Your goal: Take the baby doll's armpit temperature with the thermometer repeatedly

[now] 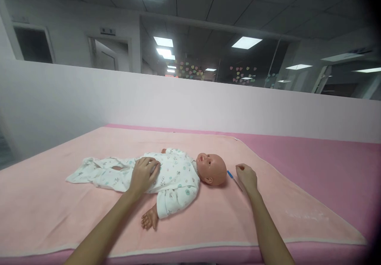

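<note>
A baby doll (175, 173) in a white printed sleepsuit lies on its back on a pink blanket (119, 233), head to the right. My left hand (145, 172) rests on the doll's belly, fingers together and bent over something small and greyish at the fingertips that I cannot make out. To the right of the doll's head, my right hand (246, 175) is curled just above the blanket, with its thumb and fingers closed; what they hold, if anything, is hidden. Between the head and my right hand lies a thin stick with a blue end (230, 174).
The blanket covers much of a pink padded surface (297, 161). Behind it stands a low white wall (190, 102). Farther back are a glass partition with heart stickers, an open door (105, 56) and ceiling lights.
</note>
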The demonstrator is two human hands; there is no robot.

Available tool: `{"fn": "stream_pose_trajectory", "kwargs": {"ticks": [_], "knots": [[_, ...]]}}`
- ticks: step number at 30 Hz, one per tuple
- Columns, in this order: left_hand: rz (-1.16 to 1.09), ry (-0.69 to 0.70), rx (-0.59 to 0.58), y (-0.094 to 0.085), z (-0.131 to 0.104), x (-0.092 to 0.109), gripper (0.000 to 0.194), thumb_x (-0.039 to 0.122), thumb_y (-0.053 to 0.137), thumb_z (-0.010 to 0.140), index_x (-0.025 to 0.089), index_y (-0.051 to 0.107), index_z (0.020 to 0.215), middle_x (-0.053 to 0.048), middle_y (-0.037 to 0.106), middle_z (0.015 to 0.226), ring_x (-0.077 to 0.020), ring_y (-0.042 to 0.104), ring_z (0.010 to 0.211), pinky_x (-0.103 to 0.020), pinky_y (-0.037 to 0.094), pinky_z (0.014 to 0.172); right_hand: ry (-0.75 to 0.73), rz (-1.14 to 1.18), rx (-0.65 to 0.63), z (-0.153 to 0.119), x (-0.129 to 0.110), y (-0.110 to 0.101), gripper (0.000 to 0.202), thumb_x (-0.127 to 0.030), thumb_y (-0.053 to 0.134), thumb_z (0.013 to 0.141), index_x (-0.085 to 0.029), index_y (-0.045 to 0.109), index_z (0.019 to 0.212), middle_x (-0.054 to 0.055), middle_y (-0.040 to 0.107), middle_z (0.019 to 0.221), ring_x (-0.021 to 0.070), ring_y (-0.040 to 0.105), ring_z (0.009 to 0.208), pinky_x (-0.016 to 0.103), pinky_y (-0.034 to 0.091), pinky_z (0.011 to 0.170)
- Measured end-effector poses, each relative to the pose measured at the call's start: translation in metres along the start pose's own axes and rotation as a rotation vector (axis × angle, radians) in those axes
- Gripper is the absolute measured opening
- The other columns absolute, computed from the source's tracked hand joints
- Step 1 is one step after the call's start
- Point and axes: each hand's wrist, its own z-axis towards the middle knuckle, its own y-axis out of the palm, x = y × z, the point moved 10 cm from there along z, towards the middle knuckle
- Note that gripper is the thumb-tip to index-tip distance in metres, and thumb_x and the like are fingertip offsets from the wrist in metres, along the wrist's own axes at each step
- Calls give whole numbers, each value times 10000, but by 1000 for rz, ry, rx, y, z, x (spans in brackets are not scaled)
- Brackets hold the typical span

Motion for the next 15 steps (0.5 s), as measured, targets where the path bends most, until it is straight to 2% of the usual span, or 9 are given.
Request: {"fn": "stream_pose_trajectory", "kwargs": {"ticks": [3, 7, 12, 15], "knots": [[-10, 11, -11, 0, 1, 1, 214, 267, 428, 850, 210, 634, 844, -58, 626, 881, -201, 531, 867, -358, 372, 789, 19, -82, -51, -4, 7, 9, 281, -241, 390, 788, -185, 657, 857, 80, 680, 904, 203, 617, 830, 251, 388, 609], [-4, 29, -8, 1, 1, 0, 216, 275, 429, 850, 211, 635, 848, -58, 629, 886, -205, 531, 871, -360, 370, 790, -6, -170, -113, -8, 2, 26, 245, -245, 416, 789, -199, 652, 830, 75, 678, 864, 193, 621, 773, 252, 381, 584], [20, 66, -1, 3, 1, -1, 213, 277, 433, 848, 206, 633, 841, -55, 633, 884, -209, 530, 876, -358, 366, 785, -77, -295, -93, -14, -12, 34, 250, -209, 410, 814, -148, 644, 881, 136, 631, 974, 223, 581, 910, 292, 385, 703], [37, 76, 8, 2, 2, -2, 208, 283, 438, 844, 209, 633, 834, -51, 635, 882, -209, 533, 868, -360, 364, 787, -121, -341, -85, -17, -19, 36, 249, -209, 414, 821, -143, 631, 925, 132, 610, 998, 235, 555, 951, 305, 379, 736]]}}
